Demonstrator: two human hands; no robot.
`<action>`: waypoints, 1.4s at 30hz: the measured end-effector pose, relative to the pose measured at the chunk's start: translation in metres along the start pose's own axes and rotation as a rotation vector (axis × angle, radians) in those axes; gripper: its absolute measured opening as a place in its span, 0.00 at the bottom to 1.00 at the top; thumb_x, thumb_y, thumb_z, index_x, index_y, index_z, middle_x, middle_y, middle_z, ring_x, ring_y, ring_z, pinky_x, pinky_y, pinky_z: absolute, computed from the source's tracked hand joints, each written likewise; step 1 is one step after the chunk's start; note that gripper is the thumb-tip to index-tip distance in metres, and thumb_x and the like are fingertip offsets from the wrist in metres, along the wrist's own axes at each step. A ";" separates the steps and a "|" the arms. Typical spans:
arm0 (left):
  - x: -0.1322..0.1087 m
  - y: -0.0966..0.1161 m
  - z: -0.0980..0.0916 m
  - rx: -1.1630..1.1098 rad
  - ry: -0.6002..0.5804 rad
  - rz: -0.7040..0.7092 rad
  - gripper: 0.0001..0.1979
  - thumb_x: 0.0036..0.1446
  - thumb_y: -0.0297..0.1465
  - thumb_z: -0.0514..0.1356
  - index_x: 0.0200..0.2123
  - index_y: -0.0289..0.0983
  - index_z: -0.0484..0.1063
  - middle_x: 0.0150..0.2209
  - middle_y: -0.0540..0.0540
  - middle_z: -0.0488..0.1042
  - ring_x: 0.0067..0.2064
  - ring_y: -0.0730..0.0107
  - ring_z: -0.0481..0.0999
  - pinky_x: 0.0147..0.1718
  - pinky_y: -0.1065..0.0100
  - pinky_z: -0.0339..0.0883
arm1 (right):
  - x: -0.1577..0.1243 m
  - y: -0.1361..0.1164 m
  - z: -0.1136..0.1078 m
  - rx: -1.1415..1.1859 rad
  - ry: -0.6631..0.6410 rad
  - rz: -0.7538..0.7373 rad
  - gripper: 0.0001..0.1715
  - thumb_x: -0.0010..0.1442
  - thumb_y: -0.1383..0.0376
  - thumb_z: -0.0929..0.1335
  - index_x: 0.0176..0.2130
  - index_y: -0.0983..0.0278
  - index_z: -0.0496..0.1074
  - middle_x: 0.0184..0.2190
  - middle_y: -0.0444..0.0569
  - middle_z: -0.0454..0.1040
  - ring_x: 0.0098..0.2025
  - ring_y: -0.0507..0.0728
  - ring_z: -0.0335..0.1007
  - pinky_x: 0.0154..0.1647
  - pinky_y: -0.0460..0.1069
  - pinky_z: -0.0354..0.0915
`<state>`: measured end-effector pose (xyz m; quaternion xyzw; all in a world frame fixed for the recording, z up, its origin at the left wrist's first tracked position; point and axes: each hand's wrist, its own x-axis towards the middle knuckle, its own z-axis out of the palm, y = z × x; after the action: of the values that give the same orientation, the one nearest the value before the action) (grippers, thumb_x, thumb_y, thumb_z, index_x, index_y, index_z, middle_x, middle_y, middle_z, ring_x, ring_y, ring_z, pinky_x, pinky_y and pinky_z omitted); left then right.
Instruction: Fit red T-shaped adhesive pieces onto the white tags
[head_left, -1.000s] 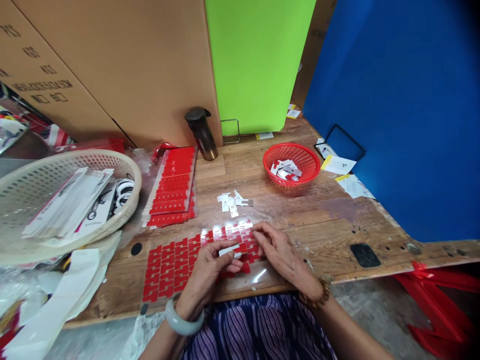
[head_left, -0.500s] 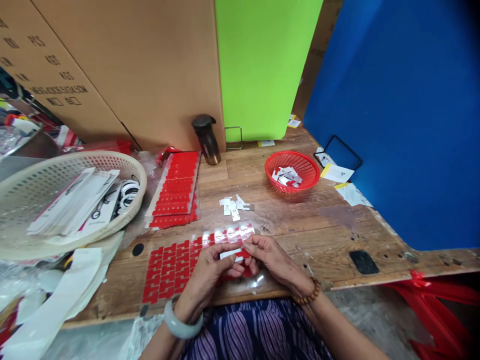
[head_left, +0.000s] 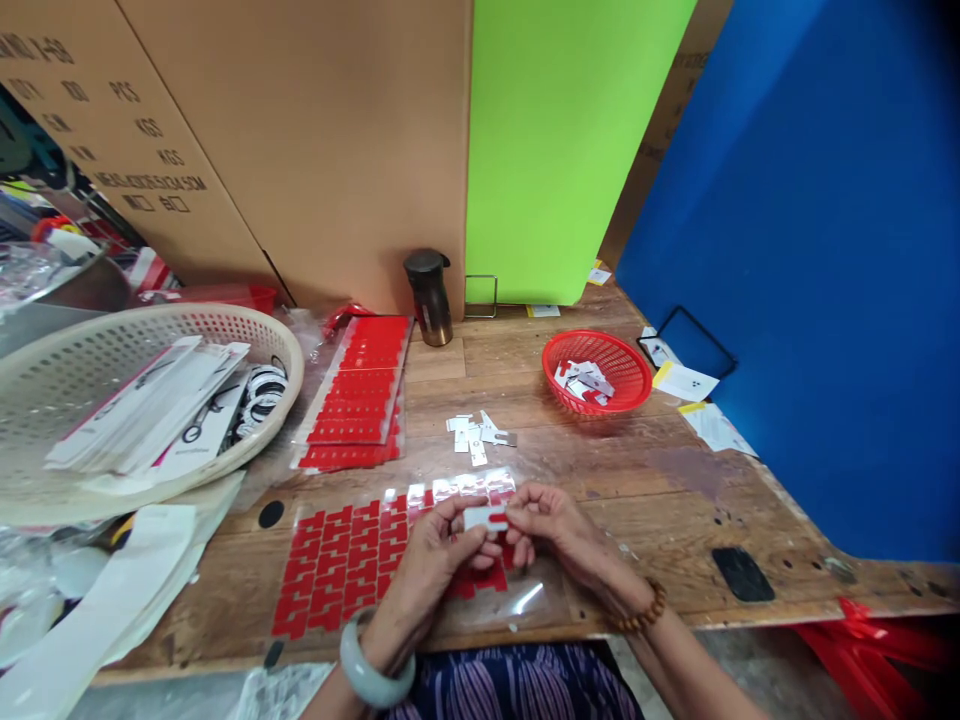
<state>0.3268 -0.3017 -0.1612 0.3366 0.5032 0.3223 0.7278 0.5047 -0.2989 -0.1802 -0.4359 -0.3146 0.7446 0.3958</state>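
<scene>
Between both hands is a small flat white slotted plate (head_left: 475,518), with red showing at its right end. My left hand (head_left: 439,550) is closed on the plate's left part, thumb over its lower edge. The fingertips of my right hand (head_left: 551,525) pinch its right end by the red; whether they also hold a separate sticker cannot be made out. Beneath the hands lies a clear sheet of red T-shaped stickers (head_left: 330,570), partly hidden by the left hand and forearm. Just beyond it is a loose pile of similar white plates (head_left: 476,435).
A red basket (head_left: 630,392) with more plates stands at the right. Stacked red sticker sheets (head_left: 360,385) and a dark tumbler (head_left: 430,300) are farther back. At the left is a large white basket (head_left: 289,425) of printed cards. Cardboard (head_left: 337,130), green (head_left: 555,150) and blue panels (head_left: 825,250) rise behind.
The view has shifted, so the scene sits lower. The plate is turned flatter toward me, its slotted end now showing against the red. Both hands keep hold of it.
</scene>
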 end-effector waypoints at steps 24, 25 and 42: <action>0.015 -0.027 -0.019 0.730 -0.034 0.484 0.17 0.56 0.30 0.58 0.50 0.42 0.69 0.47 0.43 0.73 0.49 0.62 0.71 0.51 0.59 0.62 | 0.065 -0.030 -0.035 -0.994 0.357 -0.415 0.02 0.51 0.70 0.64 0.27 0.64 0.64 0.22 0.40 0.64 0.26 0.51 0.59 0.27 0.45 0.56; 0.015 -0.024 -0.016 0.629 0.024 0.457 0.17 0.56 0.32 0.58 0.50 0.41 0.69 0.46 0.43 0.74 0.47 0.63 0.72 0.49 0.60 0.63 | 0.059 -0.031 -0.034 -0.938 0.315 -0.385 0.02 0.52 0.69 0.64 0.28 0.64 0.64 0.22 0.40 0.64 0.24 0.50 0.59 0.25 0.45 0.55; 0.042 0.004 0.003 -0.163 0.110 0.053 0.15 0.42 0.32 0.69 0.32 0.30 0.71 0.27 0.44 0.77 0.27 0.74 0.77 0.32 0.74 0.72 | 0.019 -0.005 -0.021 -1.105 0.292 -0.474 0.04 0.58 0.70 0.63 0.33 0.64 0.68 0.32 0.47 0.69 0.35 0.54 0.64 0.38 0.49 0.60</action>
<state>0.3411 -0.2658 -0.1792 0.2716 0.5054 0.3992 0.7152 0.5190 -0.2775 -0.1922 -0.5920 -0.6848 0.2960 0.3049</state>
